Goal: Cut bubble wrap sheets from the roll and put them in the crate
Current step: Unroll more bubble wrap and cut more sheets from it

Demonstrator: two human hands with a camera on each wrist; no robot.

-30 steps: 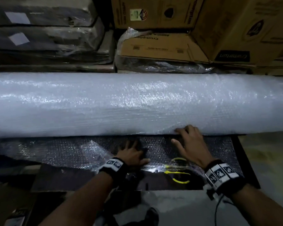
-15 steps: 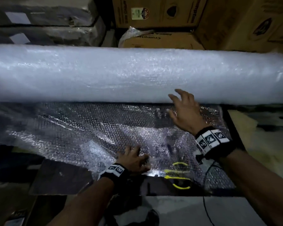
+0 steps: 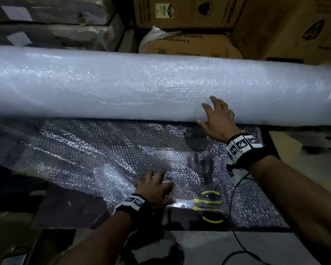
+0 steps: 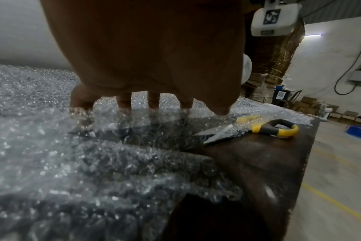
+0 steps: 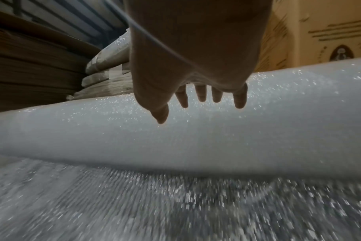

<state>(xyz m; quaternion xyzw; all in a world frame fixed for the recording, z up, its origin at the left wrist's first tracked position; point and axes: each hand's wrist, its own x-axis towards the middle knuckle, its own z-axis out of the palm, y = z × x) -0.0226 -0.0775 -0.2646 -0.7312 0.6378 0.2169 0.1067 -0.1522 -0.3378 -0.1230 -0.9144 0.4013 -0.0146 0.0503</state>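
Where sheet (image 3: 107,155) meets roll (image 3: 141,87): right hand (image 3: 219,119), fingers (image 5: 240,99) spread.

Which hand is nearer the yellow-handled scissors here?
Left. The left hand presses the unrolled bubble wrap right beside the scissors. The right hand is farther back, against the roll.

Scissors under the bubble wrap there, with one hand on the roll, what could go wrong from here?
1. The scissors lie partly under the unrolled sheet, blades pointing toward the left hand that presses the sheet down; a blind reach could likely meet the blades.
2. The right hand pushes only the right part of the bubble wrap roll with open fingers, so the roll may turn askew and the sheet may wrinkle.
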